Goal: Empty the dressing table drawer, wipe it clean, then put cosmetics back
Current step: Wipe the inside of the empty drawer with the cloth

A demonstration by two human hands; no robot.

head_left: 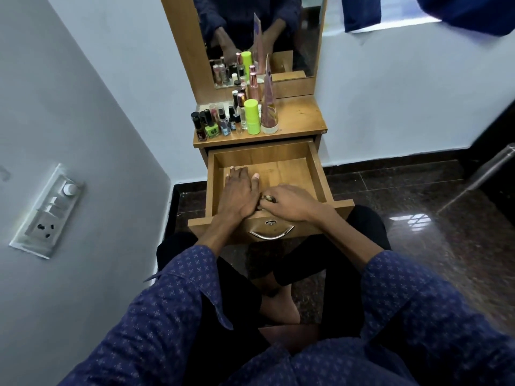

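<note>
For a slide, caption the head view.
Both hands, left hand flat, in the open drawer; cosmetics wait on top.

We find the drawer [315,168] floor bare right of and beyond our hands, tabletop [301,115] right half free, cosmetics [231,118] crowding its left, wall [83,121] close on the left

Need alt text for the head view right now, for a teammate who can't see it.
Both hands are inside the open wooden drawer: left hand flat on its floor, right hand curled around a small object. Cosmetics bottles stand on the dressing table top below a mirror.
</note>
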